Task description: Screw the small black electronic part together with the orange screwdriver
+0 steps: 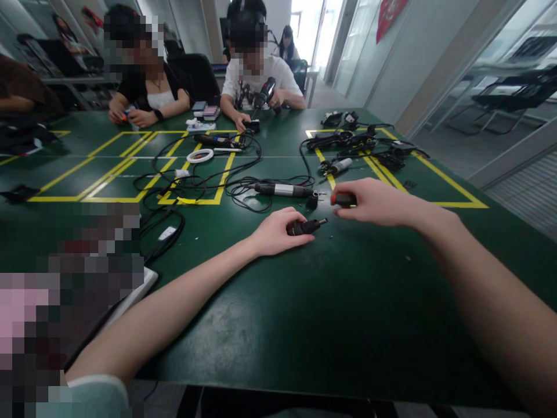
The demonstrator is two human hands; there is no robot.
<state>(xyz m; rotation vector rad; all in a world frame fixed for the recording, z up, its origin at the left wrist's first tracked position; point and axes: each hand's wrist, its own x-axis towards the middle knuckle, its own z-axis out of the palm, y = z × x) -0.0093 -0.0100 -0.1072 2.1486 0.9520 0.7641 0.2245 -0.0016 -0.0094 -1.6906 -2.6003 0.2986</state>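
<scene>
my left hand (pixel 278 233) is closed round a black tapered piece (pixel 301 227), metal tip pointing right; whether it touches the green table (pixel 304 313), i cannot tell. just beyond lies a grey-banded tool (pixel 284 190), a small black cap (pixel 312 201) near its right end. my right hand (pixel 374 201) grips a dark, red-ended piece (pixel 346 200).

A green bench (pixel 270 313) carries yellow tape outlines (pixel 461 205). Toward its far edge, left of centre, lies a white ring (pixel 189 156). Along that edge, a person in a white shirt (pixel 281 72) holds a drill (pixel 266 91); farther left sits a person in black over white (pixel 162 100). A red pennant (pixel 389 16) hangs beyond the far right corner.
</scene>
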